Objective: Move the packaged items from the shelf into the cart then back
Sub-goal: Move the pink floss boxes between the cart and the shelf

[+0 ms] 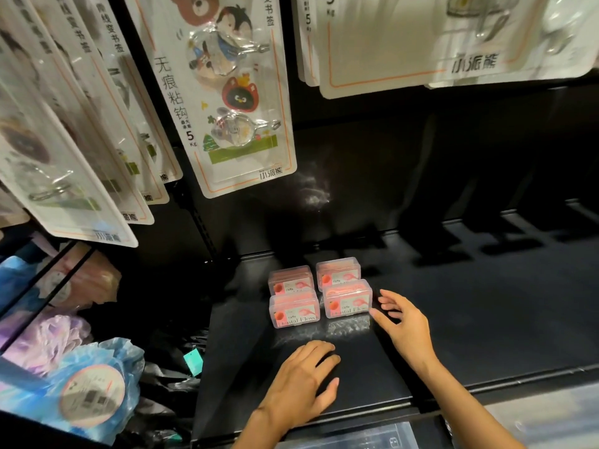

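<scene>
Several clear boxes of pink dental floss stand in a two-by-two block on the black shelf (486,303): front left box (294,311), front right box (347,298), back left box (290,280), back right box (338,273). My right hand (403,322) hovers just right of the front right box, fingers spread and relaxed, with fingertips close to its side. My left hand (304,380) lies palm down on the shelf in front of the boxes, fingers loosely bent, holding nothing. No cart is in view.
White blister cards of cartoon hooks (233,92) hang above the shelf at left, and more cards (405,43) hang at upper right. Blue and purple bath puffs (81,384) fill the bay to the left. A clear plastic box (382,439) sits below the shelf edge.
</scene>
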